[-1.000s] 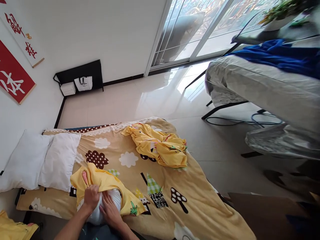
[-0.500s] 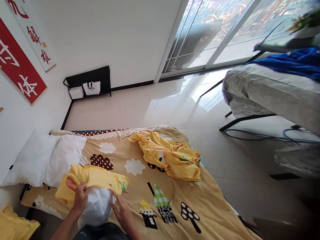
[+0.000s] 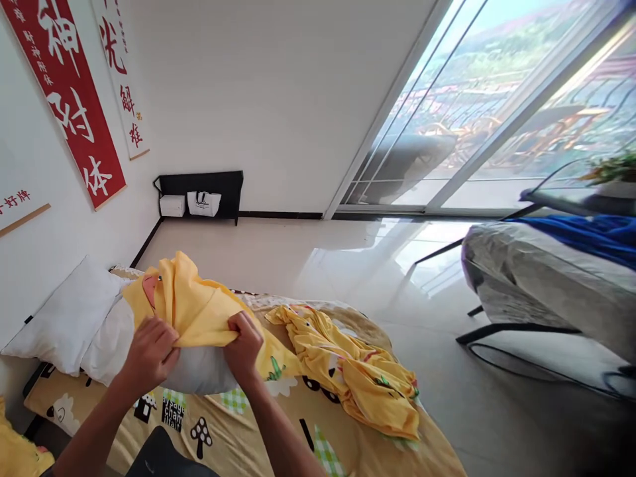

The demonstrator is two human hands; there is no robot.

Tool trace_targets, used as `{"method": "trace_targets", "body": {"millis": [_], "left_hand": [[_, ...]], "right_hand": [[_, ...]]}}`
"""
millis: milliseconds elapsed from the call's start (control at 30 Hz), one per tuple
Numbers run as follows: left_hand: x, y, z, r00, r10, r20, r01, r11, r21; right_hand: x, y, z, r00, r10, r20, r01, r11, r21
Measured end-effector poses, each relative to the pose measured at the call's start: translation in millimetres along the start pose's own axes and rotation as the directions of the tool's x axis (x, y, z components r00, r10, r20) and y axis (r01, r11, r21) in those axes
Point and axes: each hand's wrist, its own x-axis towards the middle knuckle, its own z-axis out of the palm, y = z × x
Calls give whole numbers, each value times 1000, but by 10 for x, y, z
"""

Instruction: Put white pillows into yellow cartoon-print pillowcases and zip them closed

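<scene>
A yellow pillowcase (image 3: 199, 301) with printed figures is held up over the bed, its opening edge toward me. My left hand (image 3: 152, 348) is closed on the left side of that edge. On the right side, my right hand (image 3: 243, 341) grips the same edge in a fist. Part of a white pillow (image 3: 201, 368) shows below the edge between my hands; how far it reaches inside the cloth is hidden. Beneath lies the bed (image 3: 258, 424) with a tan patterned sheet.
Two white pillows (image 3: 74, 318) rest at the bed's left end. Crumpled yellow bedding (image 3: 348, 371) lies to the right. A covered chair (image 3: 521, 265) with blue cloth (image 3: 581, 228) stands at far right. A black shelf (image 3: 228, 195) holds a white box and bag. More yellow cloth (image 3: 17, 437) is lower left.
The pillowcase and pillow have been raised and moved away from my body. My right hand has gone from the pillow's side to gripping the pillowcase edge. The camera view has tilted up.
</scene>
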Motion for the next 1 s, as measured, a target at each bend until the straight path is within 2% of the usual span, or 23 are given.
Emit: {"method": "trace_targets", "body": {"millis": [33,67,100,133,167,200,233,267,300,367,433,467,533,567,600,700,733,767,800,833,933,967,1000], "left_hand": [[-117,-138,-67,987,0,-161,-6,999,-40],[-257,-301,-73,948,-42,-314,10,995,-103],[-402,-480,-15,873,-127,-471,42,982,-185],[-533,-661,101,782,-293,-550,134,941,-311],[-635,-831,266,726,-485,-489,240,844,-480],[-694,-977,463,703,-637,-315,344,693,-634],[-705,-1089,673,703,-703,-107,433,543,-720],[-667,-1163,876,703,-711,4,474,464,-748],[-586,-1198,1057,722,-684,103,496,408,-767],[-343,-1173,1309,779,-590,212,491,364,-791],[-82,-1061,1408,818,-498,287,485,329,-810],[30,-984,1418,830,-474,295,475,320,-820],[204,-804,1405,833,-503,231,436,338,-834],[274,-707,1396,812,-558,169,422,363,-831],[340,-612,1390,767,-635,90,423,396,-815],[527,-373,1361,560,-818,-129,503,460,-732],[573,-320,1325,520,-839,-162,523,463,-716],[601,-283,1266,507,-844,-172,528,462,-712],[604,-262,1181,522,-836,-170,521,470,-712],[583,-257,1073,557,-814,-168,506,492,-708],[427,-338,706,693,-690,-208,455,643,-617],[376,-390,614,731,-650,-210,456,693,-558],[339,-449,557,761,-619,-195,467,731,-497]], "right_hand": [[106,-124,-103,999,-6,-51,7,1000,27],[202,-241,-203,994,1,-107,6,998,63],[287,-345,-291,987,21,-158,-4,994,107],[356,-433,-356,980,50,-194,-20,988,155],[410,-501,-393,975,82,-204,-40,979,200],[446,-550,-399,975,110,-192,-62,969,240],[466,-581,-378,977,133,-165,-84,958,275],[470,-599,-337,980,150,-132,-104,947,305],[460,-606,-289,982,164,-99,-123,936,329],[412,-604,-216,981,187,-51,-156,918,364],[356,-587,-235,976,207,-68,-166,906,389],[335,-572,-282,972,209,-104,-153,907,393],[315,-519,-424,966,160,-203,-87,941,327],[312,-480,-499,966,102,-237,-45,970,238],[311,-432,-566,971,32,-235,-5,993,116],[268,-260,-705,995,-91,-46,79,970,-228],[229,-203,-742,996,-89,9,88,953,-289],[175,-151,-781,996,-82,32,88,940,-330],[109,-106,-825,997,-79,15,79,928,-364],[36,-68,-868,996,-79,-41,56,915,-400],[-138,16,-932,957,-77,-281,-74,868,-491],[-156,39,-908,951,-71,-302,-91,867,-490],[-150,59,-858,960,-59,-272,-81,876,-476]]}}
